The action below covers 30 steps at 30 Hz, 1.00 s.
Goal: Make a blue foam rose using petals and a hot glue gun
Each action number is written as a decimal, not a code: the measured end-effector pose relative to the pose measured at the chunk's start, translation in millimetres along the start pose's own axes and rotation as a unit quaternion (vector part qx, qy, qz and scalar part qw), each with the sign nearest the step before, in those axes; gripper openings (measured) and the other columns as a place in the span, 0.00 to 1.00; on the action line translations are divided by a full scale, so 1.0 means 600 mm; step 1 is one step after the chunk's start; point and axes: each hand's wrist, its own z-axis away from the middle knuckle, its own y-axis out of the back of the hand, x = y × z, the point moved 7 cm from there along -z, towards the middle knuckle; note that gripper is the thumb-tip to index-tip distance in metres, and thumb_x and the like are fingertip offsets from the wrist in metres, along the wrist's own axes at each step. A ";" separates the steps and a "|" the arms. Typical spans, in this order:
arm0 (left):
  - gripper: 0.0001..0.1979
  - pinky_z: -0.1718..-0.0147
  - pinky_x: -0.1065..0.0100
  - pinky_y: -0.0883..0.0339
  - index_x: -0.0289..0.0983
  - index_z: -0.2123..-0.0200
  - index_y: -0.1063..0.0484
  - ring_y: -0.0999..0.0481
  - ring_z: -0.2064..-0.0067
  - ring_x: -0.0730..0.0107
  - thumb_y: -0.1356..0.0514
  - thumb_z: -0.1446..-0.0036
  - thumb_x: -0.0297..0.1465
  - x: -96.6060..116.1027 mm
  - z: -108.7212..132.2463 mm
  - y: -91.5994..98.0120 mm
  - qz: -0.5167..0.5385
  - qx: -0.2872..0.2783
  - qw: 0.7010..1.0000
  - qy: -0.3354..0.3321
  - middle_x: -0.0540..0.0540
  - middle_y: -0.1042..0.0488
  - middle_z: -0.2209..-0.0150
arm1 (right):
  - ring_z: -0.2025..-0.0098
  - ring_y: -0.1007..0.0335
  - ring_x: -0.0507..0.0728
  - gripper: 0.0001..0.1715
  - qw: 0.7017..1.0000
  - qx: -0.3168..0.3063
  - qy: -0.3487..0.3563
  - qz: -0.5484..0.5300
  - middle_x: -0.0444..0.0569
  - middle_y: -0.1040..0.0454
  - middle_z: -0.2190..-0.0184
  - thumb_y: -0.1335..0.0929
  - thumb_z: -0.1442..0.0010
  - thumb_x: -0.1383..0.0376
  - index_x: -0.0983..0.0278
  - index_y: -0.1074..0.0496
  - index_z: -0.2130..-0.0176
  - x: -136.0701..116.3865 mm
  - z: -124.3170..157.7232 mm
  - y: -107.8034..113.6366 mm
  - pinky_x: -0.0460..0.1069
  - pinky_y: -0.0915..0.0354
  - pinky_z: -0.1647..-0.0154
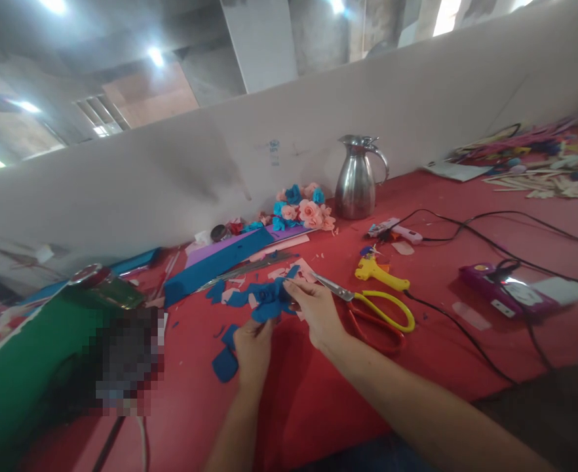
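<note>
A dark blue paper flower (268, 298) is held between my two hands above the red table. My left hand (254, 344) pinches it from below. The fingers of my right hand (313, 305) are closed on its right edge. Loose blue petals (225, 364) lie to the left of my left hand, and more blue and pink scraps (227, 295) lie behind the flower. Just right of my right hand rest open scissors (385, 311) with one yellow and one red handle. A yellow glue gun (381, 273) lies beyond them.
Finished pink and blue paper flowers (310, 213) sit by the wall beside a steel jug (356, 183). A pink glue gun (402, 231) and a purple power strip (508, 292) trail black cables on the right. Blue paper (215, 265) and a glass jar (107, 286) are at left.
</note>
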 end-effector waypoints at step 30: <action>0.16 0.79 0.72 0.49 0.35 0.82 0.25 0.42 0.80 0.74 0.43 0.50 0.38 0.045 0.007 0.021 -0.190 0.066 0.979 -0.044 0.54 0.38 0.86 | 0.72 0.34 0.53 0.14 0.999 -0.032 0.011 -0.018 0.43 0.28 0.74 0.29 0.52 0.55 0.63 0.27 0.72 0.013 0.025 -0.020 0.48 0.35 0.69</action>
